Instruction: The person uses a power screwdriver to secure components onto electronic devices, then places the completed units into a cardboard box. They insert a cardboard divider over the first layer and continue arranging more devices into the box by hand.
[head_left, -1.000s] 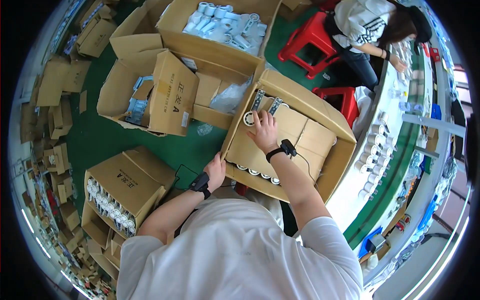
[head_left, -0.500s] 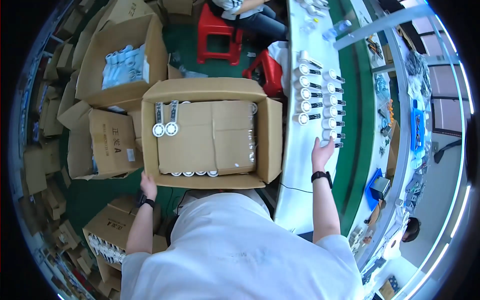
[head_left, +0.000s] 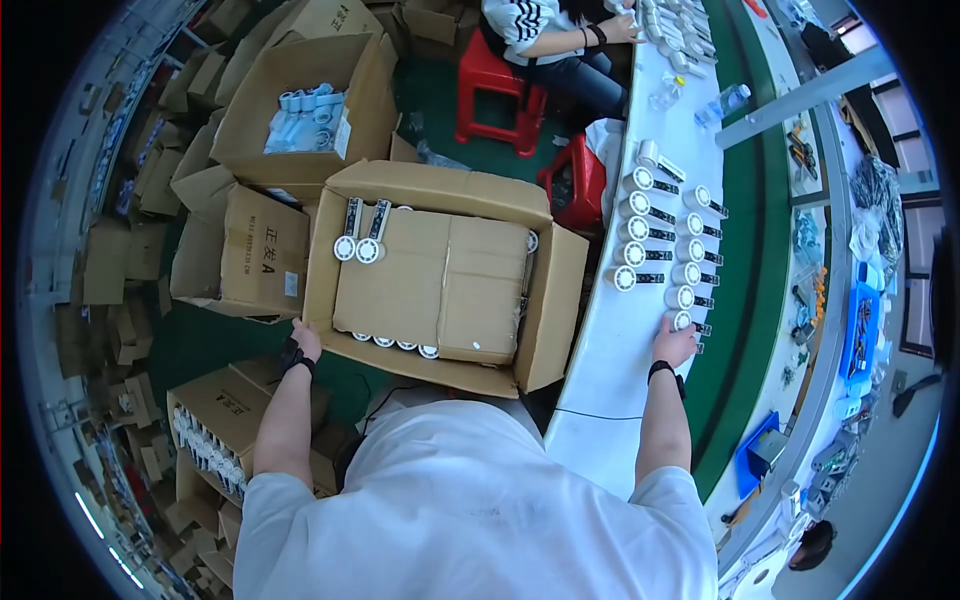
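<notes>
My left hand (head_left: 306, 341) grips the near left corner of an open cardboard box (head_left: 556, 330) in front of me. Inside, a flat cardboard sheet (head_left: 400, 285) covers most of the contents. Two white round-headed devices with dark handles (head_left: 369, 249) lie on the sheet's far left part, and more round heads show along its near edge. At the right, my right hand (head_left: 676, 344) closes around the nearest white round-headed device (head_left: 680, 320) in the right-hand row on the white table (head_left: 600, 385). Its fingertips are partly hidden.
A second row of such devices (head_left: 625, 278) lies left of my right hand's row. Other open cartons (head_left: 262, 240) crowd the left side. Beyond the box stand red stools (head_left: 578, 185), one with a seated person (head_left: 540, 45). Bottles (head_left: 722, 105) stand farther up the table.
My right hand has gone from spread fingers beside the right-hand row to closing on its nearest device. My left hand stays at the box corner. The whole view has shifted and turned slightly.
</notes>
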